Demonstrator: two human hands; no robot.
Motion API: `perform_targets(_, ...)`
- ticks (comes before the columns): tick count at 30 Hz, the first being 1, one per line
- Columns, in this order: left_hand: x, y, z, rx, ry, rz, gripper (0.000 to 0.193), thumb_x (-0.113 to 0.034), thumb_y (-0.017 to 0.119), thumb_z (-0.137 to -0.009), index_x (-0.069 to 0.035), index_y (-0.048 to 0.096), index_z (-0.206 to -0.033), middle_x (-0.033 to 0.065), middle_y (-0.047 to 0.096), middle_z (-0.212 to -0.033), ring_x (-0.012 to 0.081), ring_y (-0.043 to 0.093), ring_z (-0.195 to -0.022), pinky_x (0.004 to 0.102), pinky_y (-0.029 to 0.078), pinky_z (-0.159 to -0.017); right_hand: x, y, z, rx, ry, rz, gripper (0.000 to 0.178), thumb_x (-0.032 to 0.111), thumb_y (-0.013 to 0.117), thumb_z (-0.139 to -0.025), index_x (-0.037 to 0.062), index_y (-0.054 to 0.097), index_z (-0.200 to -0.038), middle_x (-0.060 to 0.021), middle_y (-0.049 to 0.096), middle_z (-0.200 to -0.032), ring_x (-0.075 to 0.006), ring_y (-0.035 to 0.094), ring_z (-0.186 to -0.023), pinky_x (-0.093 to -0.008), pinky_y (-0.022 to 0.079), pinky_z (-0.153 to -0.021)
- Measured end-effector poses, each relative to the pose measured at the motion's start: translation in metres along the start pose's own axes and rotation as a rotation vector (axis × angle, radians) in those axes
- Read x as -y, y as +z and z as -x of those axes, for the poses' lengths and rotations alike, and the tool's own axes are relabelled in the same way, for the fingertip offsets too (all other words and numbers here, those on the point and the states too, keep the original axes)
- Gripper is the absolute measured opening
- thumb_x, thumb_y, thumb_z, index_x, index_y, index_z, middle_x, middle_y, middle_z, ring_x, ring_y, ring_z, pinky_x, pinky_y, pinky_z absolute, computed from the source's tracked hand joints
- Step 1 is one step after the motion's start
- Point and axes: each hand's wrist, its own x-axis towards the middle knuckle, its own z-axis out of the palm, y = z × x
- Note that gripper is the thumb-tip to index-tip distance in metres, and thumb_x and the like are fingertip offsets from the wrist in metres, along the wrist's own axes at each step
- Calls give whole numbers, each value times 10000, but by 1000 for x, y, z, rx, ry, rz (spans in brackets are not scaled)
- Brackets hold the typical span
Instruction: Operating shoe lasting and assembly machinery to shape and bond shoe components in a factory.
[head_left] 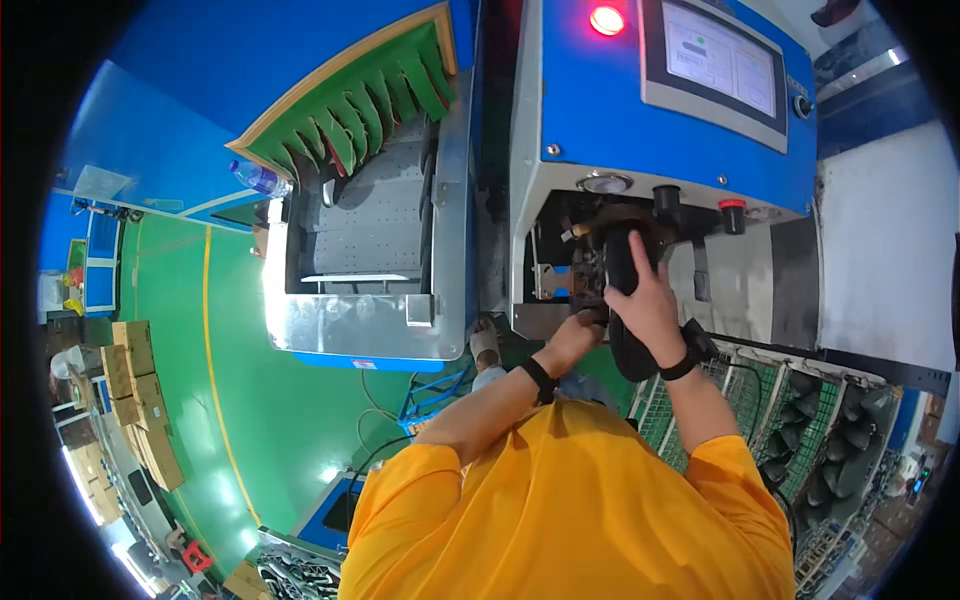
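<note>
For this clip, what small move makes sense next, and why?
Probably a slight nudge of the dark, elongated piece by the right hand to settle it: that hand lies on it, thumb and forefinger spread, and its far end reaches in below the machine's blue housing.

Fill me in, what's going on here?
A person in a yellow shirt is working bare-handed at a blue-and-white machine, its screen and red lamp lit. The right hand is on a dark shoe-like piece, index finger pointing along it; the piece's far end is at the machine's opening. The left hand is just left of the piece; what its fingers touch is unclear. More dark pieces sit on a rack at lower right.
</note>
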Motion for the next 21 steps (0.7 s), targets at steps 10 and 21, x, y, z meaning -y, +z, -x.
perform_targets(10,-9,-46,16,85,-112,-262,354,-166,487,-893,44,608,-1151,100,653,-1029,155,609,-846,297,498,-742,-15,44,-6,-351,-73,-97,910,242,727,-743,218,263,-1525,-414,328,-1367,-589,397,-1230,-550,453,-944)
perform_targets(21,-30,-47,40,229,-221,-135,343,-323,502,-974,-31,624,-1105,76,669,-983,159,628,-868,303,506,-757,-15,51,40,-532,-284,-40,851,197,740,-760,108,323,-1495,-419,324,-1369,-584,400,-1224,-552,423,-974)
